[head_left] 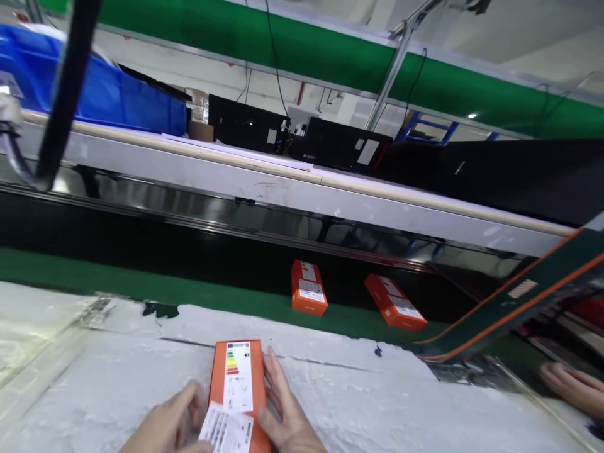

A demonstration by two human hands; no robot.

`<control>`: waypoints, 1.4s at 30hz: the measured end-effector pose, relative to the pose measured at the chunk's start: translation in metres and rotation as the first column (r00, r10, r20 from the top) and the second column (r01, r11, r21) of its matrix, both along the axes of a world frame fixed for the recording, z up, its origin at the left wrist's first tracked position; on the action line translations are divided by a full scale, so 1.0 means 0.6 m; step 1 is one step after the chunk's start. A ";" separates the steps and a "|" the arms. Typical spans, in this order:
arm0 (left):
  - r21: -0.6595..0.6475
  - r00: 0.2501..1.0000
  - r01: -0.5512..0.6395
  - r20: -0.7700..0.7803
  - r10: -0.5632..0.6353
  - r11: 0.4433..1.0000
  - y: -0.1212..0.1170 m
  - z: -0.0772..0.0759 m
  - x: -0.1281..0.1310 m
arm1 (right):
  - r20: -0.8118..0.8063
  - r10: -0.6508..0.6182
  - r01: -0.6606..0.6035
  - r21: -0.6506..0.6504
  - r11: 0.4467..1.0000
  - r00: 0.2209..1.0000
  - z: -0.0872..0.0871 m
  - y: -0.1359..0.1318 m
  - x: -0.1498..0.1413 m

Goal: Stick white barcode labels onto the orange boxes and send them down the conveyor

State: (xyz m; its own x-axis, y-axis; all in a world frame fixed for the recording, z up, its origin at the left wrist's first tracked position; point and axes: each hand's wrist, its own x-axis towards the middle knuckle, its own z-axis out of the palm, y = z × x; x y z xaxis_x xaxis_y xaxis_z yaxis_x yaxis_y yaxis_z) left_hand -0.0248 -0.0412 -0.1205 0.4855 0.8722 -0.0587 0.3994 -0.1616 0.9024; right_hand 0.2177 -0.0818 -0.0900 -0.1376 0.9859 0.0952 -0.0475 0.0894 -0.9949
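An orange box (258,390) lies on the white-covered worktop in front of me, its top bearing a white energy label (239,393) with coloured bars. My right hand (287,409) grips the box along its right side, thumb on the near right edge. Across the near end of the box sits a tilted white printed sticker (227,430), its left corner reaching past the box edge. Curled fingers of my left hand (172,423) are beside the box's left side, with the thumb at the sticker's lower left edge. The near end of the box is cut off by the frame.
Two more orange boxes, one nearer the middle (309,288) and one farther right (395,303), lie on the dark conveyor belt (226,258). A green, orange-edged post (514,292) slants across the right. Another person's hand (573,385) is at the right edge. Monitors (250,124) stand on the shelf behind.
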 end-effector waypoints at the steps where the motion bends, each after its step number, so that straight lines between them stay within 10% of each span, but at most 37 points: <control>1: -0.122 0.996 0.018 0.086 -0.007 0.992 0.014 0.006 0.005 | 0.037 0.022 -0.021 -0.005 1.000 0.999 0.015 0.010 0.000; 7: -0.451 0.796 -0.043 0.524 0.303 0.891 0.052 0.074 0.030 | 0.342 -0.273 0.233 0.154 0.960 0.899 0.105 0.050 -0.006; 11: -0.636 0.521 -0.107 0.619 0.588 0.764 0.009 0.124 0.071 | 0.291 -0.134 0.111 0.097 0.989 0.947 0.149 0.049 -0.032; 18: -0.387 0.737 0.267 0.672 0.071 0.883 0.002 0.158 0.065 | 0.315 -0.040 0.051 -0.027 0.998 0.948 0.159 0.042 -0.038; 35: -0.433 0.677 0.145 0.699 0.230 0.890 0.027 0.151 0.053 | 0.203 0.150 -0.108 -0.206 0.973 0.968 0.173 0.023 -0.041; 42: -0.345 0.637 0.487 0.769 -0.057 0.802 0.004 0.180 0.042 | -0.214 0.281 -0.342 -0.354 0.870 0.935 0.119 0.023 -0.062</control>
State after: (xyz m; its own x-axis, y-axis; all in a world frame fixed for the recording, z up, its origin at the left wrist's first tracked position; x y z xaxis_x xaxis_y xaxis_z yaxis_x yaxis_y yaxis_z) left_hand 0.0004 -0.0386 -0.0123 0.7696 0.6372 0.0407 -0.3632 0.3843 0.8488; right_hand 0.1804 -0.0683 -0.0183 -0.4581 0.8580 -0.2325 -0.1616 -0.3376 -0.9273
